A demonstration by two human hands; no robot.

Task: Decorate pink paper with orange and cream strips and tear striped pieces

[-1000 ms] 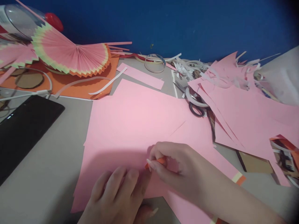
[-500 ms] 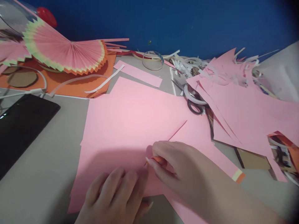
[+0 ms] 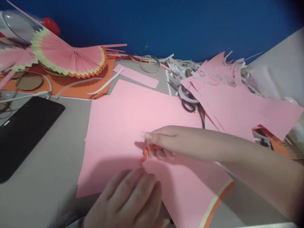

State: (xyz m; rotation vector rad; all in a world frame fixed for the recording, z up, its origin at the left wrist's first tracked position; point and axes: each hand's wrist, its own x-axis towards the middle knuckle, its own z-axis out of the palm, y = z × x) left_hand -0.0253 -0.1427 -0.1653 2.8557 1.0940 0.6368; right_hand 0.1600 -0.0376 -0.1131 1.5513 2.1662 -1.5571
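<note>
A sheet of pink paper with a yellow and orange border [image 3: 190,190] bends across the lower middle, its bordered side curving at the lower right. My right hand [image 3: 161,142] is closed on this paper where an orange edge pokes out between thumb and fingers. Below it, my left hand [image 3: 125,196] is closed with bent fingers beside the paper's near edge. Its fingertips are hidden, so I cannot make out what they hold. Larger plain pink sheets [image 3: 114,117] lie flat under both hands.
A black phone [image 3: 28,133] lies at left. Behind are a pleated paper fan [image 3: 73,60], orange paper [image 3: 78,88], a pink strip [image 3: 137,76] and a tape ring [image 3: 149,64]. Scissors [image 3: 188,106], white tape and pink offcuts [image 3: 232,98] crowd the right.
My right hand has moved slightly up, its forearm swinging higher. More of the bordered side now shows at the lower right, and the raised paper edge beside the hand is gone from view.
</note>
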